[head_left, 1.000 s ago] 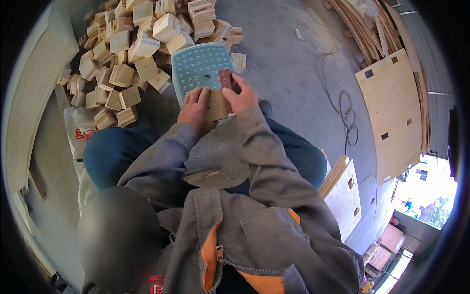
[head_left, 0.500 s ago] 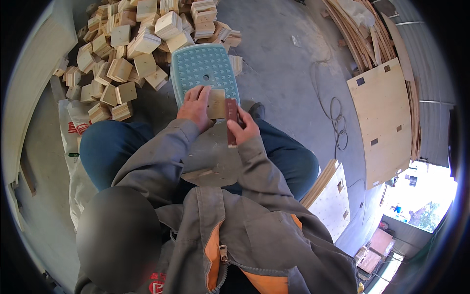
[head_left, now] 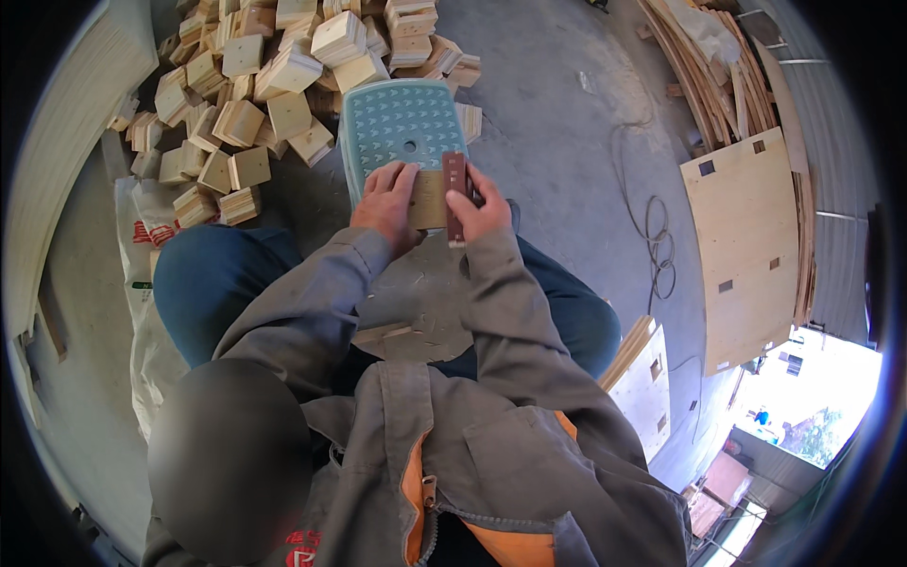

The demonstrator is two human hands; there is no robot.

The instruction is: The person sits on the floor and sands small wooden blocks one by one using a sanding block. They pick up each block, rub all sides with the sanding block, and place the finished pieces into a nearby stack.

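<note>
A small flat wooden block (head_left: pixel 431 198) is held at the near end of a light-blue plastic stool (head_left: pixel 392 111). My left hand (head_left: pixel 388 200) grips the block from its left side, fingers over the top edge. My right hand (head_left: pixel 486 210) is closed around a long reddish-brown bar (head_left: pixel 454 180), its thumb on the near face. The bar stands lengthwise against the block's right edge and reaches a little past its far side. The underside of the block and the bar's working face are hidden.
A big heap of similar wooden blocks (head_left: pixel 283 71) lies beyond and left of the stool. A white sack (head_left: pixel 142 283) is by my left knee. At right are a coiled cable (head_left: pixel 659 246) and leaning plywood sheets (head_left: pixel 742 246); another plywood stack (head_left: pixel 642 387) stands behind my right knee.
My right hand has slid the reddish-brown bar away from me along the block's right edge. The left hand keeps its hold on the block. The view has shifted slightly.
</note>
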